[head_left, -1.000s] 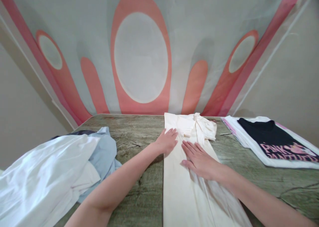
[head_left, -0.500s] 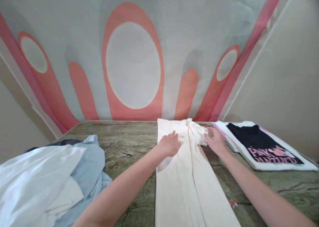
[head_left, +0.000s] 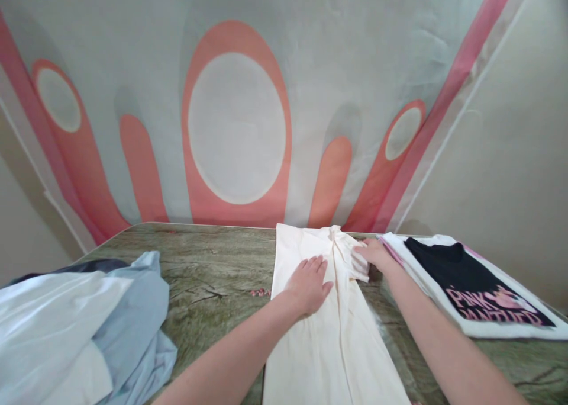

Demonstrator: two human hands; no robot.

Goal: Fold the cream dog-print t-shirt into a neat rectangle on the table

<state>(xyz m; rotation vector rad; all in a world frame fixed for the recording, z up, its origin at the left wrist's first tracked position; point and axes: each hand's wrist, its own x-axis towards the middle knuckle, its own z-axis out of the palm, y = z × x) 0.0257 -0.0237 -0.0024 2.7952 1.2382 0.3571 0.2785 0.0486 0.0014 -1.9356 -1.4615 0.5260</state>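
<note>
The cream garment (head_left: pixel 306 363) lies on the table (head_left: pixel 208 263), its long axis running away from the person. On its upper part, the left hand (head_left: pixel 309 283) spreads flat, gripping nothing; the right, nearer its bunched sleeve (head_left: pixel 355 264), touches that, grip unclear.

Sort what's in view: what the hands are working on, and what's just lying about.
Being worked on:
- cream garment, under the left hand, its bunched far corner at the right hand

Lying about:
- loose heap of white, pale blue and dark cloth
- flat stack with black, pink-lettered top
</note>
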